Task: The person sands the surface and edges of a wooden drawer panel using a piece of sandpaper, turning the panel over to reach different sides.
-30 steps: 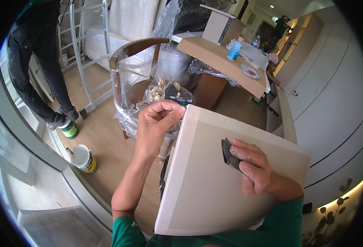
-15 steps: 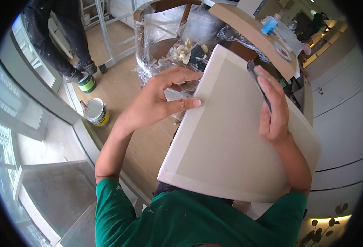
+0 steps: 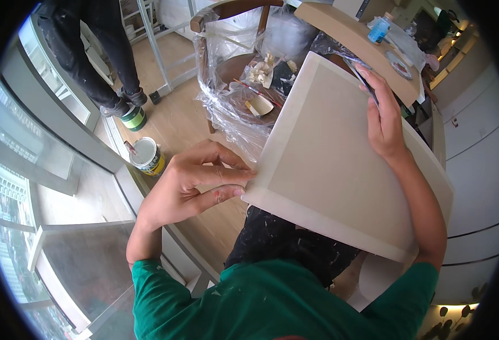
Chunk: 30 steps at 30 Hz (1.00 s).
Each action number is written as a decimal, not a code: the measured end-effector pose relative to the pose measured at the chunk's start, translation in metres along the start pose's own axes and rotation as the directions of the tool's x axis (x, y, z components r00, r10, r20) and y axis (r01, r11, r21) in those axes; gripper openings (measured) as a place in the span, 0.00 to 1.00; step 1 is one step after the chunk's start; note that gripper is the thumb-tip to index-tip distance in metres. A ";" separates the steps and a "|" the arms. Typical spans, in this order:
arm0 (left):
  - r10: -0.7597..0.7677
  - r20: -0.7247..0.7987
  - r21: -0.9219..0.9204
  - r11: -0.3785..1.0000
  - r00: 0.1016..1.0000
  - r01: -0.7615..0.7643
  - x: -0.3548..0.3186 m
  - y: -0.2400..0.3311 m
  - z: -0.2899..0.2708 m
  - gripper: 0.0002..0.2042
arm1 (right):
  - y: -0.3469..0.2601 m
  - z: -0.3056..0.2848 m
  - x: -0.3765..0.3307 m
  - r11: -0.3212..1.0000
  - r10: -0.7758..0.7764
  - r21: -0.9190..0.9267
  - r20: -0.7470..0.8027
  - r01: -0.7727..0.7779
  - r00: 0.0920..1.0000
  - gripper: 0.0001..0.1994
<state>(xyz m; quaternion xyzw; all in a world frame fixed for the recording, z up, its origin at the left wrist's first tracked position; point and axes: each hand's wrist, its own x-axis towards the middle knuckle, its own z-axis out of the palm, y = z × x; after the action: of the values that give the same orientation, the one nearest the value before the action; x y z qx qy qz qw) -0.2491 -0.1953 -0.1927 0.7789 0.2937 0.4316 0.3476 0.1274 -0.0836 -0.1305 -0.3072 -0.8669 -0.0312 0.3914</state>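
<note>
Touching pale panel's near-left corner above wooden floor with narrowly parted left hand; gripping dark pad at far-right edge with right hand.

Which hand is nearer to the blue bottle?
Right. The right hand is at the far right edge of the panel, toward the blue bottle; the left hand is at its near left corner, farther off.

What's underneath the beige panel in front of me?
Past the panel's lower edge, dark paint-spotted trousers show, with wooden floor to their left. The panel covers whatever is beneath its middle, so what supports it there can't be seen.
</note>
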 end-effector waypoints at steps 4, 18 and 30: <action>0.026 0.050 0.087 0.996 0.998 -0.030 0.007 0.009 -0.006 0.17 | 0.009 -0.003 -0.001 0.999 0.010 -0.032 -0.014 -0.010 1.000 0.33; 0.005 0.314 0.266 0.959 0.949 -0.093 0.026 0.032 -0.022 0.10 | -0.016 -0.002 -0.007 1.000 -0.026 0.009 0.016 0.026 1.000 0.35; -0.194 0.079 -0.465 0.860 0.978 0.208 0.080 -0.042 0.043 0.35 | -0.002 -0.005 -0.003 0.999 -0.042 0.007 0.018 0.042 0.999 0.34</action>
<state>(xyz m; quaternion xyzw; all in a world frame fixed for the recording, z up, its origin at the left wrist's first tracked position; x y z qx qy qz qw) -0.1820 -0.1221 -0.2052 0.6425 0.2544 0.4399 0.5736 0.1309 -0.0883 -0.1293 -0.2878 -0.8768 -0.0337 0.3837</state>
